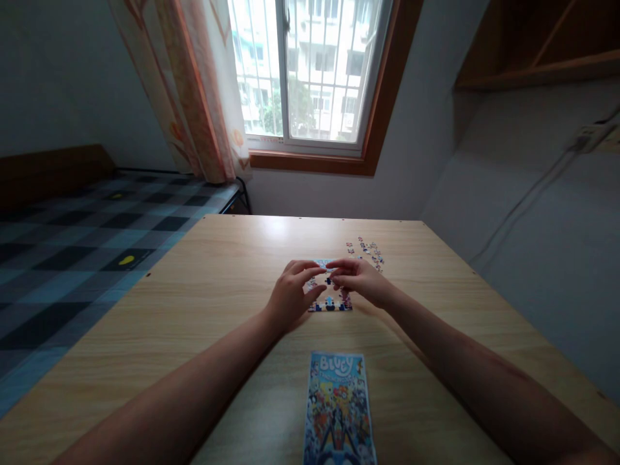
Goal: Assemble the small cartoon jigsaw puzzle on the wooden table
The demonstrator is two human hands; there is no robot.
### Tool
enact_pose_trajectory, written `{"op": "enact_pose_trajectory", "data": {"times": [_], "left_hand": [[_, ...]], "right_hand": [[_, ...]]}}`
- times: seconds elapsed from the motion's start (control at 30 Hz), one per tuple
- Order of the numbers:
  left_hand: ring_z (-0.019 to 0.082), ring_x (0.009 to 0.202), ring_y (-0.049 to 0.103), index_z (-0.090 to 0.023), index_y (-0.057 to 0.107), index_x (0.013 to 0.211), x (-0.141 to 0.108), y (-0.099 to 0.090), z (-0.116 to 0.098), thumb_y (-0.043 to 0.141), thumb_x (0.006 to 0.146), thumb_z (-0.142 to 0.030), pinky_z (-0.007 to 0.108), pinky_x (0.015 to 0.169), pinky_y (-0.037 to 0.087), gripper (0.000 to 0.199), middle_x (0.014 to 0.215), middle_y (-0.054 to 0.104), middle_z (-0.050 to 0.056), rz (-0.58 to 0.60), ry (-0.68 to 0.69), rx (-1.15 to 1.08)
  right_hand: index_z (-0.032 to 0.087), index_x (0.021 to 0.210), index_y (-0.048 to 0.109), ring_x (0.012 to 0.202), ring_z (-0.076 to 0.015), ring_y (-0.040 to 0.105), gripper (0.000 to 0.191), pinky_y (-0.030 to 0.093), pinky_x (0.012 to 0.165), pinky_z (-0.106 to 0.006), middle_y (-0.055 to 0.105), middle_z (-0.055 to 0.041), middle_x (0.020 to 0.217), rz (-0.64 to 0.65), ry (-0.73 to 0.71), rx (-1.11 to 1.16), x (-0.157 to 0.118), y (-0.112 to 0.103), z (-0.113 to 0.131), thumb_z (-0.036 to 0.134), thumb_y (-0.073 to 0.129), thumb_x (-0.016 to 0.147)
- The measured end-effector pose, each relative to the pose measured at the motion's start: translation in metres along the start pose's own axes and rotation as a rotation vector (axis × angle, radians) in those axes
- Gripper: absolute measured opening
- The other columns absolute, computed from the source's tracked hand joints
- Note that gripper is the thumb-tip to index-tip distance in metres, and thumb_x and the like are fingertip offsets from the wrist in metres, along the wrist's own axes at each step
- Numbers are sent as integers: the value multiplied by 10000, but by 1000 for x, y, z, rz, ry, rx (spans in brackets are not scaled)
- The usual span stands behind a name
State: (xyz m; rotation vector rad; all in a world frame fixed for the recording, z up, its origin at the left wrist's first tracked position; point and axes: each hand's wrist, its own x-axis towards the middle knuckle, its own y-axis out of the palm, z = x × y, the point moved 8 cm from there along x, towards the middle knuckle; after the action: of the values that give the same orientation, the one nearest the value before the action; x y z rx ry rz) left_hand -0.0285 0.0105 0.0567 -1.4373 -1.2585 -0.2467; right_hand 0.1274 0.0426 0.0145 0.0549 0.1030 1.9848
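Observation:
A partly assembled jigsaw puzzle [330, 307] lies on the table, its border joined around a gap that shows bare wood. My left hand [293, 289] is over its left edge, fingers apart and holding nothing. From the right, my right hand [361, 279] reaches over the puzzle with its index finger stretched towards my left fingertips. A small dark blue puzzle piece [328, 281] shows at the tips of its thumb and fingers, seemingly pinched there. My hands hide parts of both side borders.
Several loose puzzle pieces [371, 248] are scattered behind my right hand. A colourful "Bluey" picture sheet [339, 407] lies nearer me on the wooden table [232, 290]. A bed [97, 232] with a checked cover stands left, a wall [533, 181] right.

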Motion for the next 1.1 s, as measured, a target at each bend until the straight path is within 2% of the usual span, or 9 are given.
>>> {"op": "enact_pose_trajectory", "data": {"times": [0.13, 0.3, 0.53, 0.7, 0.8, 0.97, 1.1], "left_hand": [[241, 1050, 627, -254, 719, 1100, 0, 0, -1, 767, 848, -203, 465, 901, 566, 261, 1098, 696, 62, 11, 4, -18], [238, 1033, 631, -243, 732, 1033, 1, 0, 0, 772, 843, -218, 464, 894, 562, 196, 1081, 697, 65, 8, -3, -21], [232, 1006, 639, -237, 731, 964, 2, -2, 1, 732, 878, -225, 457, 892, 558, 87, 1030, 704, 60, -3, -28, -18], [228, 985, 641, -230, 733, 927, 3, -4, 0, 717, 891, -235, 441, 880, 556, 40, 1013, 703, 63, -9, -42, -16], [227, 983, 640, -228, 731, 936, 3, -4, 0, 712, 895, -233, 438, 878, 556, 46, 1013, 702, 64, -13, -48, -17], [232, 996, 633, -236, 726, 1057, 2, -4, -2, 716, 890, -219, 442, 876, 558, 168, 1040, 697, 71, -17, -16, -15], [230, 996, 634, -244, 731, 1024, 2, -3, -4, 724, 881, -207, 437, 877, 559, 148, 1045, 693, 66, -2, 0, -23]], "right_hand": [[186, 1119, 700, 728, -142, 668, 452, 558, 516, -223, 722, -45, 909, 31, -6, -12, -1, 6, 2, 219, 830, 687], [188, 1087, 703, 728, -153, 684, 401, 579, 523, -230, 704, -28, 836, -2, 23, -15, -2, 6, 1, 221, 815, 705], [200, 1054, 699, 700, -142, 703, 369, 637, 648, -280, 676, 5, 797, 18, 54, 13, -4, 10, -2, 206, 800, 699], [191, 1077, 697, 665, -138, 694, 386, 628, 616, -265, 686, 3, 776, 20, 69, -8, -7, 12, 0, 206, 795, 704], [188, 1090, 693, 657, -138, 692, 394, 627, 606, -262, 687, 4, 765, 13, 71, -14, -7, 13, 1, 202, 789, 709], [201, 1094, 689, 663, -138, 693, 407, 635, 624, -273, 692, 7, 779, 16, 74, -10, -7, 12, 1, 191, 804, 704], [198, 1096, 685, 663, -144, 702, 411, 636, 614, -269, 709, -5, 782, 25, 80, -10, -6, 11, 0, 218, 820, 709]]}}
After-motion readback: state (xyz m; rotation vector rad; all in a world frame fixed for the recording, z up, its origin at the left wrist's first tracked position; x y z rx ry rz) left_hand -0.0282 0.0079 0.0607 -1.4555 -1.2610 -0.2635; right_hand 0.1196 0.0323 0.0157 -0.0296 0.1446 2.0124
